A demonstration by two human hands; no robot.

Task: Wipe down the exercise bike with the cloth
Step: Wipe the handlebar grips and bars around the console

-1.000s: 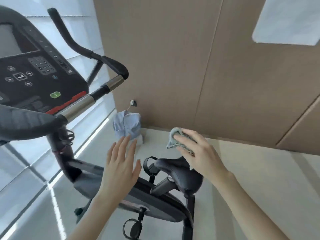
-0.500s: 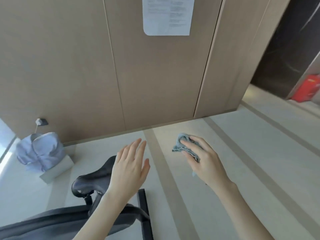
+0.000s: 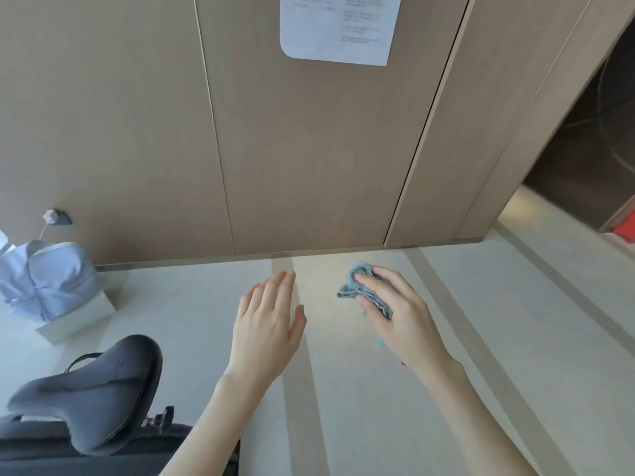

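Observation:
Only the exercise bike's black saddle (image 3: pixel 92 389) and a strip of its dark frame (image 3: pixel 41 455) show, at the bottom left. My right hand (image 3: pixel 395 314) is held over the bare floor to the right of centre, fingers closed around a crumpled grey-blue cloth (image 3: pixel 357 283). My left hand (image 3: pixel 268 324) hovers beside it, flat, fingers apart, holding nothing. Both hands are well to the right of the saddle and touch no part of the bike. The handlebars and console are out of view.
A tan panelled wall (image 3: pixel 309 149) with a posted paper sheet (image 3: pixel 338 25) faces me. A light blue bundle (image 3: pixel 44 280) sits on a white box by the wall at left. A dark doorway (image 3: pixel 591 149) with something red (image 3: pixel 625 228) opens at right.
The view has swung right, away from the console and handlebars, so the saddle slid to the bottom left. Both hands keep their pose, the right still holding the cloth.

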